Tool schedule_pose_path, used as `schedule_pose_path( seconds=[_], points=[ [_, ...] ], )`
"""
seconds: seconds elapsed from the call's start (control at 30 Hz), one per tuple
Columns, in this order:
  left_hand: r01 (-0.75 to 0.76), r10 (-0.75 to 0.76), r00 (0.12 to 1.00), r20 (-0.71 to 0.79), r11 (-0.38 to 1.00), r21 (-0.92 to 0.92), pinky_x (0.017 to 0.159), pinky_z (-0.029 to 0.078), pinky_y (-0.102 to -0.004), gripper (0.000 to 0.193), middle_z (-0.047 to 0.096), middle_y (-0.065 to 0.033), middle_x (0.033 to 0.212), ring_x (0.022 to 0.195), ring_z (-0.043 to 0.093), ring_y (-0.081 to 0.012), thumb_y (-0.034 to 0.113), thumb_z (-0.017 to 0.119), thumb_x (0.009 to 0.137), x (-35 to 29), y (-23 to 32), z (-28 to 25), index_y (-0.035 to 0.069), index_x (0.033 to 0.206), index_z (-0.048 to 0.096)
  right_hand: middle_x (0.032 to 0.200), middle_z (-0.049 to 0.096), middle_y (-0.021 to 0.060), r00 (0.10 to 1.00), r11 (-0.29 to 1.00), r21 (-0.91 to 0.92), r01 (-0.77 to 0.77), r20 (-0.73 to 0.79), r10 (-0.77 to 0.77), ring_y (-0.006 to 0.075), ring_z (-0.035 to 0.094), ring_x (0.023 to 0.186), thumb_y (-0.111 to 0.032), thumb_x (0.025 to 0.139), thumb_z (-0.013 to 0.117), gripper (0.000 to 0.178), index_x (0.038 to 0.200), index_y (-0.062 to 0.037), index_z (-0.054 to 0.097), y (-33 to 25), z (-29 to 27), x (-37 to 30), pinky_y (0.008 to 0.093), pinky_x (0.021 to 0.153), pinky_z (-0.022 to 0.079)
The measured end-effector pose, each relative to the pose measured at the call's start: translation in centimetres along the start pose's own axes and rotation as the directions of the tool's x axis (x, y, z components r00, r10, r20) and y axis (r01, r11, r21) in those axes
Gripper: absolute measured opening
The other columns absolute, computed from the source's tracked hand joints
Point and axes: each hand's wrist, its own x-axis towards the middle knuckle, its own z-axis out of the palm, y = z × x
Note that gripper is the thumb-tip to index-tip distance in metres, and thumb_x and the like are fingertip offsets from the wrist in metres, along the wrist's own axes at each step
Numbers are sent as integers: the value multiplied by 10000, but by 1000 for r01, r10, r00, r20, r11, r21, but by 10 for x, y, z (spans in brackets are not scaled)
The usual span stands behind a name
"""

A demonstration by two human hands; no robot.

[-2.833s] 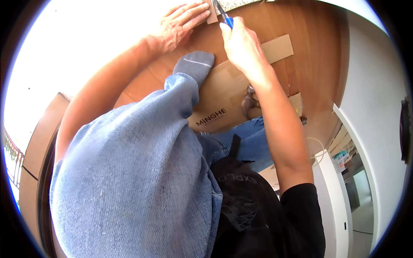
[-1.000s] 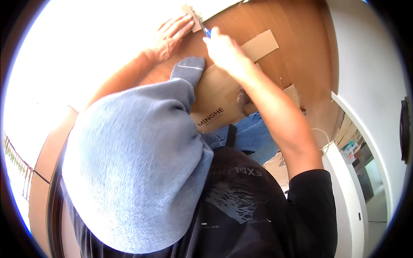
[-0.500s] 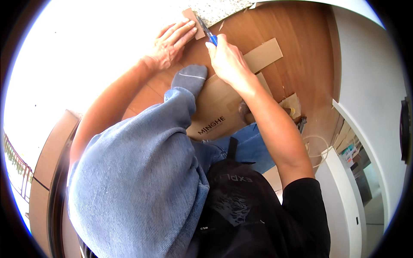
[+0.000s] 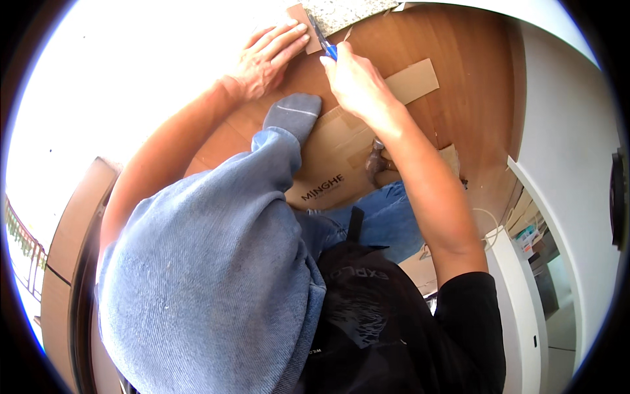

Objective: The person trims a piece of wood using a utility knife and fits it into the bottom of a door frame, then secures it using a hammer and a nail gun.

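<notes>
My left hand (image 4: 266, 62) lies flat with its fingers stretched out, the tips pressing on a short brown strip (image 4: 314, 42) at the top of the view. Beside that strip, my right hand (image 4: 359, 77) is closed around the blue handle of what looks like a utility knife (image 4: 319, 29). Its dark, narrow blade points up and to the left, along the strip's right edge. Whether the blade touches the strip I cannot tell.
A flat cardboard sheet (image 4: 335, 141) lies on the brown wooden floor (image 4: 459, 49), with a hammer (image 4: 375, 163) on it under my right forearm. A cardboard strip (image 4: 420, 79) lies farther right. Speckled stone (image 4: 344, 12) borders the floor above. My socked foot (image 4: 295, 113) rests between my arms.
Both hands, the strip and the knife appear slightly higher and farther right, as does much of the scene. More of the hammer shows beside my right forearm. Both hands keep their hold.
</notes>
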Motion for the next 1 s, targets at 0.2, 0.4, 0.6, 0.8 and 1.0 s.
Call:
schedule_pose_path(
  seconds=[0.2, 0.4, 0.6, 0.8, 1.0],
  points=[
    [-10, 9, 999, 30, 1000, 28, 1281, 289, -394, 766, 418, -39, 1667, 1548, 380, -190, 100, 700, 883, 4, 1, -4, 160, 1600, 438, 931, 702, 371, 999, 1000, -9, -10, 38, 10, 551, 692, 915, -307, 1093, 516, 404, 1117, 96, 516, 5, 0, -2, 600, 815, 543],
    [-4, 3, 999, 41, 1000, 17, 1283, 286, -393, 771, 405, -38, 1676, 1557, 365, -188, 116, 706, 883, 0, 0, -5, 163, 1603, 436, 906, 696, 374, 999, 1000, 5, -29, 32, 28, 555, 689, 902, -308, 1093, 517, 404, 1116, 95, 518, 0, 2, -3, 600, 808, 544],
    [-20, 20, 1000, -3, 999, 47, 1284, 283, -399, 778, 414, -35, 1669, 1553, 372, -191, 120, 710, 880, 1, -1, -1, 164, 1605, 434, 902, 696, 374, 999, 998, 48, -39, -22, 40, 552, 690, 903, -306, 1093, 519, 401, 1113, 94, 520, 2, 10, -2, 603, 816, 543],
    [-17, 19, 1000, -25, 998, 57, 1286, 278, -398, 777, 417, -25, 1664, 1555, 365, -189, 140, 714, 887, -1, 1, -1, 176, 1608, 428, 903, 697, 372, 1000, 1000, -20, -21, 14, 22, 554, 691, 896, -308, 1088, 532, 405, 1120, 95, 511, 2, 8, 0, 604, 802, 549],
    [-4, 1, 999, 33, 997, 78, 1292, 266, -399, 771, 405, -30, 1671, 1564, 346, -187, 141, 698, 904, 2, 5, -8, 169, 1617, 408, 913, 700, 372, 1000, 999, -40, -6, -2, 6, 553, 696, 899, -302, 1087, 537, 393, 1119, 88, 498, 7, 10, -1, 604, 796, 558]
  ],
)
